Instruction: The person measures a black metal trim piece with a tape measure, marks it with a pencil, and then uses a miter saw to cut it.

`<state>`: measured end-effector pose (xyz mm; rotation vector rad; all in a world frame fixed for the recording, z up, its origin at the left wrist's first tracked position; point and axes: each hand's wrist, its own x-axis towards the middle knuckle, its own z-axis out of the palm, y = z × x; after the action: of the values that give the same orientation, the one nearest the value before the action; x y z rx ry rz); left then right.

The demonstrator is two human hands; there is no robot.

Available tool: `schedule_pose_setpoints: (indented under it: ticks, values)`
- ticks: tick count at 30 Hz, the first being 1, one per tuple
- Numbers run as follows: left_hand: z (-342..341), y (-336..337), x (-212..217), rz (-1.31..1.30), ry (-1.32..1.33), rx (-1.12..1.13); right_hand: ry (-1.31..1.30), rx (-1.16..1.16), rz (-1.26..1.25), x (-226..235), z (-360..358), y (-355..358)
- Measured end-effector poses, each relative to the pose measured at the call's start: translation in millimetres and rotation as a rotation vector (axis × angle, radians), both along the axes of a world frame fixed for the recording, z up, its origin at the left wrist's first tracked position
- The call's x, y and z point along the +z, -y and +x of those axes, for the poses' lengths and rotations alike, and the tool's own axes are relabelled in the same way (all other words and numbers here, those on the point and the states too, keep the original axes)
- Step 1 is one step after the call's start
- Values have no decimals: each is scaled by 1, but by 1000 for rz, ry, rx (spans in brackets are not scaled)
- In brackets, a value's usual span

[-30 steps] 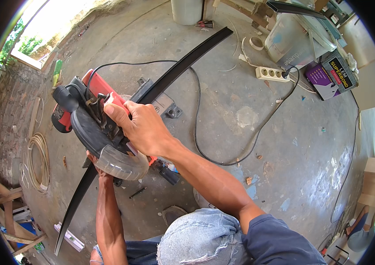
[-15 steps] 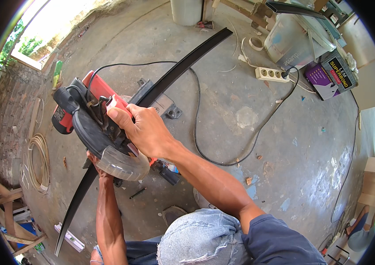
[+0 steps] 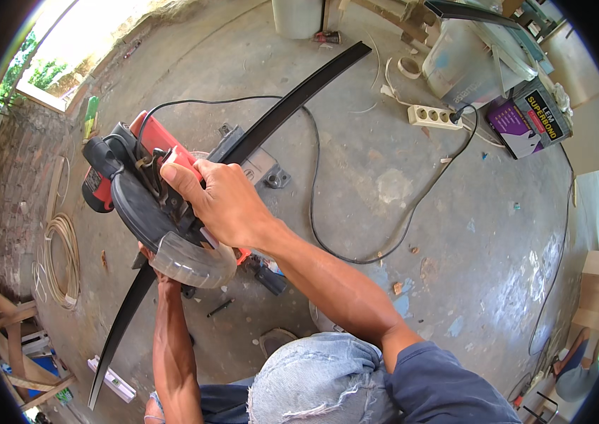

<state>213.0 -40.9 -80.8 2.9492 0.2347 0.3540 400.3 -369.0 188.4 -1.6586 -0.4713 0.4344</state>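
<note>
Red-and-black circular saw (image 3: 140, 191) gripped over a long black strip (image 3: 292, 99) on the concrete floor (image 3: 384, 177).

Head view: the right hand (image 3: 225, 205) is clamped around the saw's handle from the right, fingers curled over its top. The left hand (image 3: 160, 277) sits directly beneath the saw, mostly hidden by the clear blade guard (image 3: 190, 258); I cannot tell whether it grips the strip. The strip runs diagonally from upper right to lower left, passing under the saw. A black cord (image 3: 356, 254) loops away to a white power strip (image 3: 434, 115).
</note>
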Motion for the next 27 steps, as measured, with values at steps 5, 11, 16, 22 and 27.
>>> schedule_pose_setpoints:
  ticks: [5, 11, 16, 22, 27]
  values:
    - [7, 2, 6, 6, 9, -2, 16, 20, 2, 5, 0, 2]
    - [4, 8, 8, 7, 20, -5, -29, 30, -10, 4, 0, 2]
    - [11, 6, 12, 9, 33, -3, -3, -4, 36, -2, -2, 1]
    - [16, 6, 19, 18, 47, -1, 12, -1, 5, -7, -2, 1]
    - [20, 10, 24, 20, 67, -5, 20, -3, 15, -12, -4, 4]
